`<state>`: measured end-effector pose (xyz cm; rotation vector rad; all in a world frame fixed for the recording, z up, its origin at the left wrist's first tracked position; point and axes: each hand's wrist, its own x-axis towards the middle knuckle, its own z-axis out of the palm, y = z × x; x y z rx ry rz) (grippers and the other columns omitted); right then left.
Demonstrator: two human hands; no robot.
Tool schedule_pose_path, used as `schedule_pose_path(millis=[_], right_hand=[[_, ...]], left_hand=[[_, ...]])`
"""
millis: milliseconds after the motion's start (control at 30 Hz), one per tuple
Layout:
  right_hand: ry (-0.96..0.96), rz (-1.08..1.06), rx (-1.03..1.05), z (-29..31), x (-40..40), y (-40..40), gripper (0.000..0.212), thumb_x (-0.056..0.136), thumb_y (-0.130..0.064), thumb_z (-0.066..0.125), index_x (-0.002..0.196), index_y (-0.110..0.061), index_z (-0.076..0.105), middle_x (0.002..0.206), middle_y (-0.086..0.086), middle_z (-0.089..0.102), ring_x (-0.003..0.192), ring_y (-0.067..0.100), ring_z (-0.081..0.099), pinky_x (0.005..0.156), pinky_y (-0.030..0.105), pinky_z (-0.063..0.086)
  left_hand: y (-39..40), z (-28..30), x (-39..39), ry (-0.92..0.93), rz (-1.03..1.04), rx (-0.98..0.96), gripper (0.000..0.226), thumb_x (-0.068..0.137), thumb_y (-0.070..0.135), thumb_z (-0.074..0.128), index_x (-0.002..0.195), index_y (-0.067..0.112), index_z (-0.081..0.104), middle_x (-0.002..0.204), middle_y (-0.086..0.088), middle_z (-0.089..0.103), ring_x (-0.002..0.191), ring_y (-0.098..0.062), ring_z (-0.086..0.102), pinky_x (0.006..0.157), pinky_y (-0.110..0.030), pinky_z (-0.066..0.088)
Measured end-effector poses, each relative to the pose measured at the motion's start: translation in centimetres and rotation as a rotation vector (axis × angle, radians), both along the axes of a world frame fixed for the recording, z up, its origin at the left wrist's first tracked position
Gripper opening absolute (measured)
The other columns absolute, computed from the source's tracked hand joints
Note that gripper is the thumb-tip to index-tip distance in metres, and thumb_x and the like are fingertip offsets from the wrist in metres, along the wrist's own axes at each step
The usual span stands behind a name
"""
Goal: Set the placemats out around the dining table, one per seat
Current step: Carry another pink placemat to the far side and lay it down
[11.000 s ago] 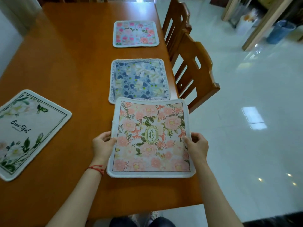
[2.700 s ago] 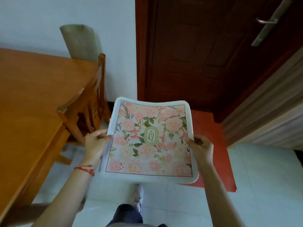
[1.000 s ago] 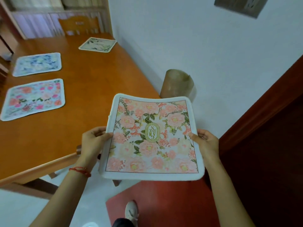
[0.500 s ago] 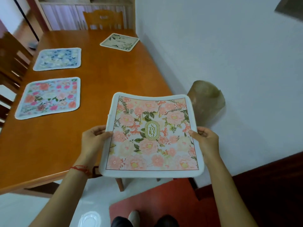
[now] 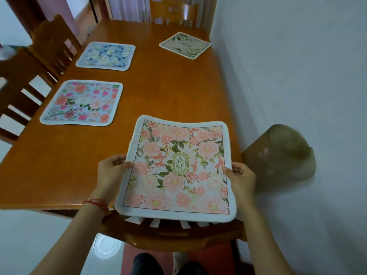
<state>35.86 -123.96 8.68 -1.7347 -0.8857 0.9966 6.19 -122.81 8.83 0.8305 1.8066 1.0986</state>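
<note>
A: Your left hand and right hand, fingers closed, pinch the peach placemat by its side edges, above the table end.

B: Risk: it overhangs the edge above the chair; let go here and it may slide off.

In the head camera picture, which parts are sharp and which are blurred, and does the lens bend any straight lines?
Head view: the peach floral placemat, held by the left hand and the right hand, is sharp enough to show its print; the chairs at the left edge are smeared; the table edges splay outward, a wide-angle effect; light is soft, with mild sheen on the wood.
</note>
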Motion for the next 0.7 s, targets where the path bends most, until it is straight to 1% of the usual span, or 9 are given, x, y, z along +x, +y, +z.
schedule_pose_path(millis=[67,133,300,433,533,700], right_hand=[[0.002,0.034,-0.017,-0.6,0.0,1.3,0.012,0.082,-0.004,0.065,0.087,-0.012,0.058,0.077,-0.001,0.065,0.069,0.015,0.065,0.055,0.027,0.051],[0.003,0.059,-0.036,-1.4,-0.2,2.4,0.012,0.082,-0.005,0.065,0.089,-0.010,0.058,0.080,0.003,0.065,0.071,0.017,0.065,0.057,0.029,0.052],[-0.001,0.065,-0.078,-3.4,-0.9,4.9,0.012,0.081,-0.005,0.066,0.090,-0.009,0.059,0.086,0.009,0.067,0.074,0.022,0.067,0.061,0.032,0.054],[-0.002,0.058,-0.104,-4.7,-1.7,6.5,0.011,0.081,-0.004,0.065,0.089,-0.008,0.059,0.085,0.007,0.065,0.070,0.016,0.064,0.057,0.027,0.052],[-0.011,0.043,-0.123,-5.5,-1.9,7.4,0.011,0.081,-0.003,0.065,0.089,-0.008,0.058,0.086,0.008,0.064,0.068,0.013,0.062,0.056,0.023,0.049],[-0.028,0.035,-0.153,-7.1,-2.0,8.7,0.011,0.082,-0.004,0.064,0.090,-0.007,0.057,0.088,0.009,0.063,0.075,0.022,0.063,0.058,0.024,0.049]], left_hand=[[0.7,-0.4,0.1,0.024,0.037,-0.009,0.018,0.080,-0.001,0.063,0.097,0.004,0.067,0.088,-0.009,0.063,0.071,-0.020,0.058,0.062,-0.029,0.048],[1.3,-0.9,-0.1,0.038,0.059,-0.016,0.020,0.080,-0.001,0.063,0.100,0.002,0.066,0.090,-0.010,0.063,0.071,-0.019,0.057,0.060,-0.027,0.046],[2.8,-2.6,-0.6,0.068,0.057,-0.050,0.021,0.081,-0.001,0.061,0.102,0.002,0.066,0.091,-0.008,0.062,0.070,-0.012,0.056,0.057,-0.023,0.043],[4.2,-4.0,-0.8,0.062,0.056,-0.080,0.021,0.080,-0.002,0.061,0.100,0.002,0.066,0.080,-0.003,0.061,0.067,-0.011,0.056,0.054,-0.023,0.042],[5.1,-5.3,-1.3,0.053,0.031,-0.116,0.021,0.081,0.001,0.062,0.101,0.003,0.066,0.086,-0.007,0.063,0.068,-0.013,0.058,0.055,-0.023,0.044],[6.4,-7.3,-1.7,0.014,0.007,-0.176,0.022,0.082,0.004,0.062,0.104,0.005,0.064,0.095,-0.009,0.063,0.074,-0.019,0.060,0.063,-0.028,0.049]])
